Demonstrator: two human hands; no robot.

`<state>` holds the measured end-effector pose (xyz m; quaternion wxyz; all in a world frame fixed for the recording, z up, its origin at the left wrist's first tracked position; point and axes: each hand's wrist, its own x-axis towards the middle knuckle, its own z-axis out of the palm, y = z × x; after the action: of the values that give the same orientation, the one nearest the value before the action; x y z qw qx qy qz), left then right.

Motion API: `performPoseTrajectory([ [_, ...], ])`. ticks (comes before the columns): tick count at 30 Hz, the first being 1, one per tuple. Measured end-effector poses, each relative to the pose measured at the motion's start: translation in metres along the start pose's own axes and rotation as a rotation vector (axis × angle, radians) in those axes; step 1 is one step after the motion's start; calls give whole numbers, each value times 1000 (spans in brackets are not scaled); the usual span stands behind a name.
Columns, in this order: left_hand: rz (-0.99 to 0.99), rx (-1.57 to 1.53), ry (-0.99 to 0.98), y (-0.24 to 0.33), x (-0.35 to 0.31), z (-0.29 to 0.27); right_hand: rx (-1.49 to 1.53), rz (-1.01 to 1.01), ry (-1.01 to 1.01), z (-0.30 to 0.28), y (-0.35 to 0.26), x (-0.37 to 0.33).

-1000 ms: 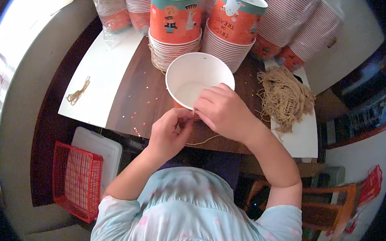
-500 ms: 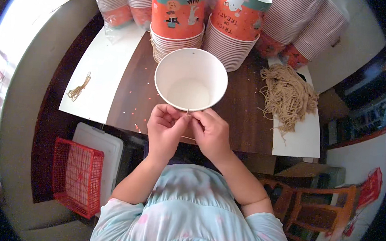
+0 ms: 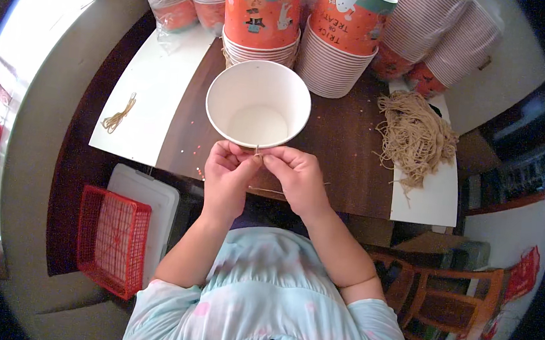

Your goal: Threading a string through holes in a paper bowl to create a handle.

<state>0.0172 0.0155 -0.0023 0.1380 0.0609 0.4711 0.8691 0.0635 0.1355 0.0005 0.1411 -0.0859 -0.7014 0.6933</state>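
A white-lined paper bucket stands in front of me, its open mouth tilted toward me. At its near rim a thin tan cord pokes up between my fingertips. My left hand pinches this cord beside the rim, thumb pressed to the fingers. My right hand pinches just to the right of it, thumb and forefinger together, almost touching the left thumb. A loose length of cord trails below the hands near the table edge. The bucket's outer side is hidden from view.
Stacked orange-and-teal paper buckets stand behind, with more bagged stacks on both sides. A heap of tan cords lies on the right, a small cord bundle on the left. A red basket sits lower left, a wooden chair lower right.
The bucket and both hands have shifted slightly left over the table. My fingers keep pinching the cord at the rim, and its loose length now lies further out to the right.
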Motion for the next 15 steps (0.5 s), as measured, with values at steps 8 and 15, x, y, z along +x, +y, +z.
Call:
performPoseTrajectory([
  [8, 65, 102, -41, 0, -4, -5, 690, 330, -13, 10, 2, -5],
  [15, 157, 196, -49, 3, -5, -3, 981, 397, -107, 9, 23, -3],
])
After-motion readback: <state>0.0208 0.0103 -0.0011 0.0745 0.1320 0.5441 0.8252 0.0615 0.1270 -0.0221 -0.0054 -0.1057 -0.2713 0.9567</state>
